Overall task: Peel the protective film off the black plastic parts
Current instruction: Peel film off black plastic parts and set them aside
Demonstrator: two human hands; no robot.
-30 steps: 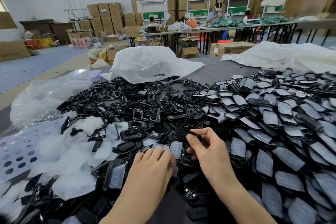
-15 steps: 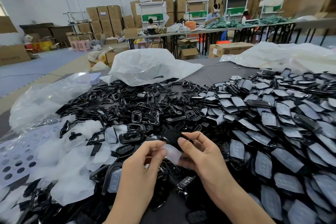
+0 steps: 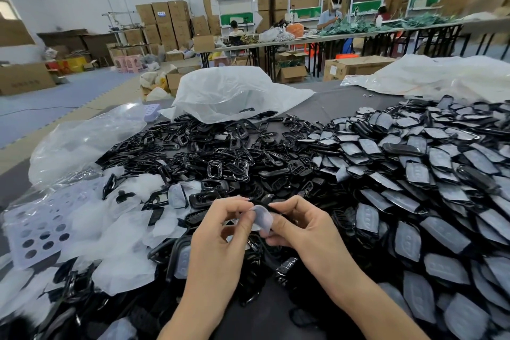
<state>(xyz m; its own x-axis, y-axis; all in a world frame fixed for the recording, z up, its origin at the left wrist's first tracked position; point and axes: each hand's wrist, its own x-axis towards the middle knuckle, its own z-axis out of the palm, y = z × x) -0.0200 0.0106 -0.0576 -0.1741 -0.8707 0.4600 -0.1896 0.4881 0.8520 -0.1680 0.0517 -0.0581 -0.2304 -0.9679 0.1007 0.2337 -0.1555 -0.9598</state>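
Progress: film (image 3: 262, 218) is now lifted well clear of the black part (image 3: 265, 204); a second ago both hands were down in the pile picking it up, half a second ago only a flap was up. Grip: left hand (image 3: 218, 232) pinches the film edge between thumb and fingertips, right hand (image 3: 306, 232) is curled round the part, held just above the near middle of the table (image 3: 331, 103). Film looks attached only by the right thumb, can't see the joint itself. My read: one more pull to the left and this piece is done. Big heap of filmed parts (image 3: 414, 201) on the right, stripped parts (image 3: 220, 152) far middle, loose films (image 3: 116, 232) left, so the job overall is nowhere near finished
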